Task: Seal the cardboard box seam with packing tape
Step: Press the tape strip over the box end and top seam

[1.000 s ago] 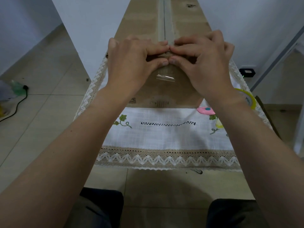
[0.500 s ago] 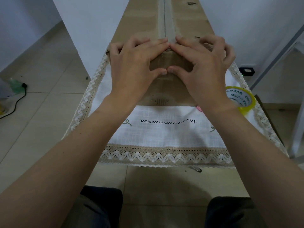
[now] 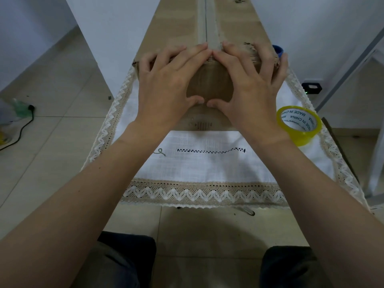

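Observation:
A long cardboard box lies on the table, running away from me, with a strip of clear tape along its top seam. My left hand and my right hand lie flat over the box's near top edge and front face, fingers spread. The index fingertips meet at the seam and the thumbs nearly touch lower on the front face. Neither hand holds anything. A yellow roll of packing tape stands on the cloth to the right of my right wrist.
A white tablecloth with a lace border covers the table. A blue object peeks out beyond my right fingers. A black cable lies on the tiled floor at left. A small black device sits at right.
Both hands have spread out flat, the fingers sliding apart along the box's near edge and the thumbs moving down the front face. The view has shifted, which brings the tape roll into full sight.

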`<state>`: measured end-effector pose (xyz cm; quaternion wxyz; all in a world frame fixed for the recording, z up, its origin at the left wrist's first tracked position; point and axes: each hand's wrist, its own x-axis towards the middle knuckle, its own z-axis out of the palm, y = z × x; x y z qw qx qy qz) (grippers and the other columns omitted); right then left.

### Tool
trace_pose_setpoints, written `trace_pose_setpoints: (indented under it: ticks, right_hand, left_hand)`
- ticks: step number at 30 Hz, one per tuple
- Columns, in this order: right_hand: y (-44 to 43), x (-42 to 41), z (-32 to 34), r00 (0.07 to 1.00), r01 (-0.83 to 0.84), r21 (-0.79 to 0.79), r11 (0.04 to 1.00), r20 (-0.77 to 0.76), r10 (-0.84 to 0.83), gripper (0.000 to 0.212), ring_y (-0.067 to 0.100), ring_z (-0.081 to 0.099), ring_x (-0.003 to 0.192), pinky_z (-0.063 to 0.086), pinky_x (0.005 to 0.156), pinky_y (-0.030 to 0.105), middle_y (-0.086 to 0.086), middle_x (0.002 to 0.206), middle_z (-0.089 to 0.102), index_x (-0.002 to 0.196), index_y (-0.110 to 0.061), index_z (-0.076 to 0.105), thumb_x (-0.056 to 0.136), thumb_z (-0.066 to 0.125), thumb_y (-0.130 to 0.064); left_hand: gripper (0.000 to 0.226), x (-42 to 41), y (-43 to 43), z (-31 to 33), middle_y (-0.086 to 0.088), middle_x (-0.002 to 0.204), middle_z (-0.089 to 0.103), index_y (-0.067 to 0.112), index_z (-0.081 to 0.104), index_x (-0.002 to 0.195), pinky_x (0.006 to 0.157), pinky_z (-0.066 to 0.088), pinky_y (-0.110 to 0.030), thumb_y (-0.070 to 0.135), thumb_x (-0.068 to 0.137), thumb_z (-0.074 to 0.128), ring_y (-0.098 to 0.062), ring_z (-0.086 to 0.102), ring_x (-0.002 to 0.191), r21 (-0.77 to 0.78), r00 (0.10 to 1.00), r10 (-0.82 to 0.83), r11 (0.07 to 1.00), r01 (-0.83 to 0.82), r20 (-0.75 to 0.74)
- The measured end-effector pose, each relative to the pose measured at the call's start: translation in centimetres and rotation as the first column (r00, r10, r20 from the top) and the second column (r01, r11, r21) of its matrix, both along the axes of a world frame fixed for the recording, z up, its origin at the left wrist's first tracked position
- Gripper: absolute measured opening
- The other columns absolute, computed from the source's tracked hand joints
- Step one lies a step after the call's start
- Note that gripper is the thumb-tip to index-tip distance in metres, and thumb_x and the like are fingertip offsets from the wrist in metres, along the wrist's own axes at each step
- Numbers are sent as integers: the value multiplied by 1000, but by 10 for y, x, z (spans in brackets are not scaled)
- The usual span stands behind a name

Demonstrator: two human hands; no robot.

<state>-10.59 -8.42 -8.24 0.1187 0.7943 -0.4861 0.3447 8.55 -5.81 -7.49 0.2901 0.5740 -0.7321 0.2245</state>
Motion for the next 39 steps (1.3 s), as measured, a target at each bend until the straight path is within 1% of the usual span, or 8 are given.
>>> trace_pose_setpoints:
  ticks: [4, 9, 13, 18, 29, 33, 36, 39]
  right_hand:
    - [-1, -3, 10, 996, -31, 19, 999, 86, 29, 65, 29, 30, 153, 6, 122, 70, -23, 151, 54, 141, -44, 58, 83, 61, -74]
    - [-8, 4, 23, 964, -7, 27, 1000, 265, 0, 38, 26, 42, 138, 24, 113, 57, -29, 126, 69, 115, -48, 75, 98, 46, -66]
    - [-11, 10, 20, 944, 0, 31, 1000, 329, -10, 34, 26, 46, 130, 27, 106, 53, -27, 118, 71, 106, -44, 77, 95, 53, -64]
    - [-12, 7, 20, 955, -21, 16, 1000, 297, 15, 33, 26, 46, 130, 29, 105, 53, -27, 120, 70, 109, -44, 76, 92, 57, -65]
    - [-7, 6, 13, 985, -14, 9, 1000, 171, 12, 50, 28, 44, 134, 28, 110, 56, -22, 133, 63, 121, -39, 68, 79, 71, -65]
    - [-5, 6, 11, 994, -16, 4, 1000, 106, 15, 60, 29, 43, 135, 27, 113, 60, -18, 137, 60, 124, -37, 63, 73, 76, -65]
    - [-4, 6, 12, 991, -26, -20, 999, 130, 28, 55, 29, 45, 133, 29, 111, 59, -18, 134, 63, 121, -36, 66, 78, 70, -70]
    - [-4, 15, 20, 972, 18, -7, 1000, 235, -16, 51, 27, 47, 128, 30, 106, 52, -20, 118, 69, 107, -33, 72, 90, 50, -76]
  left_hand:
    - [56, 6, -4, 12, 22, 146, 60, 43, 59, 143, 92, 23, -37, 63, 91, 59, -19, 59, 127, -10, 993, -86, 996, 86, -86]
    - [33, -2, -9, 21, 24, 127, 72, 47, 73, 123, 89, 26, -38, 58, 97, 56, -19, 65, 106, -57, 960, -90, 995, 78, -265]
    - [34, 0, -11, 21, 26, 125, 72, 47, 72, 123, 91, 26, -37, 59, 94, 59, -18, 63, 107, -29, 951, -85, 996, 80, -297]
    - [40, -1, -8, 21, 27, 126, 71, 48, 69, 128, 91, 23, -35, 59, 89, 66, -16, 59, 108, 6, 954, -71, 997, 76, -292]
    - [58, 9, -3, 19, 21, 143, 63, 44, 62, 140, 91, 32, -49, 53, 83, 74, -24, 60, 115, 31, 987, -117, 992, 121, -110]
    - [73, 14, -1, 18, 18, 151, 57, 40, 55, 147, 91, 29, -46, 52, 79, 80, -24, 55, 119, 72, 993, -107, 991, 110, -44]
    - [80, 13, 2, 22, 16, 156, 52, 37, 50, 152, 94, 31, -47, 50, 79, 81, -25, 54, 124, 111, 996, -81, 990, 84, -33]
    - [75, 13, 0, 31, 17, 157, 50, 37, 50, 152, 98, 30, -46, 44, 84, 80, -25, 52, 130, 166, 995, -68, 983, 79, -69]
